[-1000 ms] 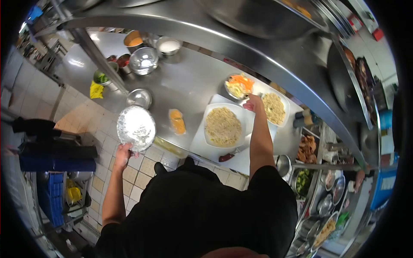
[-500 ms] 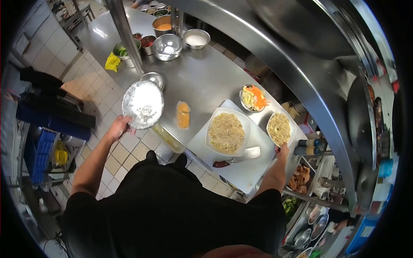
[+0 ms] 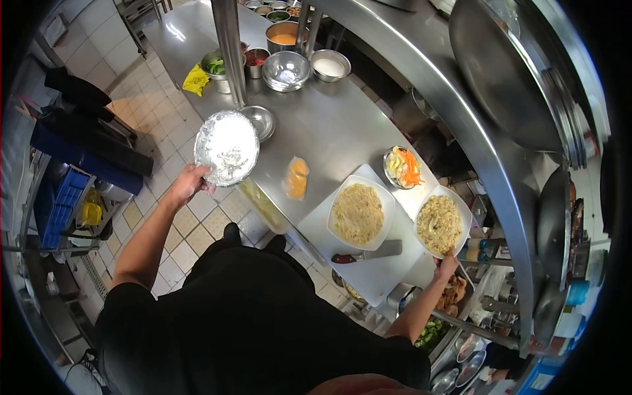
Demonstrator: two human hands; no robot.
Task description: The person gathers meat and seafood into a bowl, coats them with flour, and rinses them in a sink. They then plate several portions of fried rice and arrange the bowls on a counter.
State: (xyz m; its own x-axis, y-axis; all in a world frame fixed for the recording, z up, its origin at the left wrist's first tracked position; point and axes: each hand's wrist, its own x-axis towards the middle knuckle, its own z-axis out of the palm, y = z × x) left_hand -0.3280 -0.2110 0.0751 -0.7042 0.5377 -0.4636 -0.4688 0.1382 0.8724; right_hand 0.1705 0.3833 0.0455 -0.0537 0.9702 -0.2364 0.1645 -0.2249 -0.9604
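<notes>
My left hand (image 3: 186, 186) grips the near rim of a metal bowl (image 3: 226, 147) coated with white flour, held just off the steel counter's front edge. My right hand (image 3: 446, 266) holds a white plate of noodles (image 3: 440, 224) by its near rim, at the right end of the white cutting board (image 3: 368, 270). A second white plate of noodles (image 3: 359, 212) rests on that board, with a cleaver (image 3: 368, 251) lying in front of it. A small bowl of shredded carrot and cabbage (image 3: 403, 166) stands behind the plates.
A steel counter (image 3: 329, 125) carries a plastic packet of orange food (image 3: 297, 177), a small empty steel bowl (image 3: 261, 120), and several bowls of ingredients at the back. A steel post (image 3: 230, 49) rises from it. Woks hang at right. Bins of food sit below right.
My right hand has drawn the smaller noodle plate rightward and toward me, off the board's far corner. My left hand has lifted the floured bowl slightly forward. The view shifted.
</notes>
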